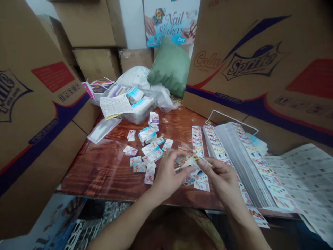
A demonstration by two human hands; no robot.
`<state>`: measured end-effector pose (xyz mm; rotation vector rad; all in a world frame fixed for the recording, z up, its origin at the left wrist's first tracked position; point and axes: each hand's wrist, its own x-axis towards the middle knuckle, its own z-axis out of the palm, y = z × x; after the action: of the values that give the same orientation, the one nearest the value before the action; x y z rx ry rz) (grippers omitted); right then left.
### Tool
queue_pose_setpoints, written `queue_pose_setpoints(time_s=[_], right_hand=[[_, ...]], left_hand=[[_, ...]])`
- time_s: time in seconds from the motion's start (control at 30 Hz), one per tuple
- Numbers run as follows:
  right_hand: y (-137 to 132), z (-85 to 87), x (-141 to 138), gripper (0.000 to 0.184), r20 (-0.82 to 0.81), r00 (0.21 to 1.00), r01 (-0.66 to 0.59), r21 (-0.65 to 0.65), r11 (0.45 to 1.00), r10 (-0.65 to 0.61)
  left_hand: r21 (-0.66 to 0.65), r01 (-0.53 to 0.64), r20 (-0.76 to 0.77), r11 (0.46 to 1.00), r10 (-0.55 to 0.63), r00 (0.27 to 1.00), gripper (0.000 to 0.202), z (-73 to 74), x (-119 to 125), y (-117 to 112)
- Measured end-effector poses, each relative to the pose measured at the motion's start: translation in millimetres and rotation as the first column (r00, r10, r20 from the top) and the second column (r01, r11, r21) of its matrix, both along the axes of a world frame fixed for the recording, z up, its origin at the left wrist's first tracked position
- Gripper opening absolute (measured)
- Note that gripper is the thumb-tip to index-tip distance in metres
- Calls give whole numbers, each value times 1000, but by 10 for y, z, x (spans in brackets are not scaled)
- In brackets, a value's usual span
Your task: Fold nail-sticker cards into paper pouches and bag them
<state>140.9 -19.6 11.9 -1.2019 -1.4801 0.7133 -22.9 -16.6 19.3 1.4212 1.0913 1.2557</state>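
Note:
Both my hands meet over the near edge of a reddish wooden table [104, 173]. My left hand [168, 172] and my right hand [221, 177] pinch between them a small nail sticker strip [194, 161], fingers closed on it. More sticker strips [197, 140] lie flat just beyond my fingers. To the right, a thick stack of sticker sheets [241, 156] slopes toward me. Left of my hands, several small sticker packets [147, 152] lie scattered on the table.
Big cardboard boxes wall both sides: one at left [39, 114], one at right [260, 69]. At the back sit a clear tray of packets [135, 104], a white bag [135, 76], a green cushion [170, 66] and a "Nail Stickers" poster [171, 22]. Printed sheets [304, 180] hang at right.

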Motion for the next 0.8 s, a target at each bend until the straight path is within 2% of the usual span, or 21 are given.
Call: queue_pose_setpoints(time_s=[0.07,0.13,0.2,0.27,0.3,0.37,0.47,0.57,0.67,0.73,0.8], right_hand=[[-15,-75,-13,20,26,994,101,48,994,-102],[-35,-132,-14,20,160,973,135,191,972,-166],[-68,-170,-22,25,325,938,18,302,953,-121],[-115,-193,-50,31,427,904,-131,330,935,-23],[-140,-201,-71,34,438,899,-170,324,931,12],[-182,-213,-114,31,389,920,-166,284,944,45],[-200,-238,-146,22,237,970,-75,125,989,44],[-172,-286,-118,22,138,990,22,-2,1000,-22],[-162,-339,-90,20,192,975,91,102,991,-110],[-189,-362,-106,22,272,961,1,173,985,-49],[-237,-377,-149,27,316,945,-138,149,979,85]], left_hand=[[-86,171,7,981,-171,985,17,-63,-34,8],[-151,221,48,964,-216,975,19,-114,-59,18],[-164,168,65,972,-159,985,19,-133,-73,24],[-173,150,80,973,-138,987,19,-120,-79,24],[-182,158,93,971,-143,985,19,-108,-81,21],[-203,185,120,962,-163,979,20,-94,-87,11],[-249,196,146,948,-163,976,22,-144,-108,-18],[-287,208,84,935,-192,978,22,-261,-148,-52],[-297,243,81,923,-229,970,20,-347,-181,-68],[-300,226,137,927,-192,972,22,-361,-187,-65],[-292,191,176,937,-144,974,23,-351,-188,-57]])
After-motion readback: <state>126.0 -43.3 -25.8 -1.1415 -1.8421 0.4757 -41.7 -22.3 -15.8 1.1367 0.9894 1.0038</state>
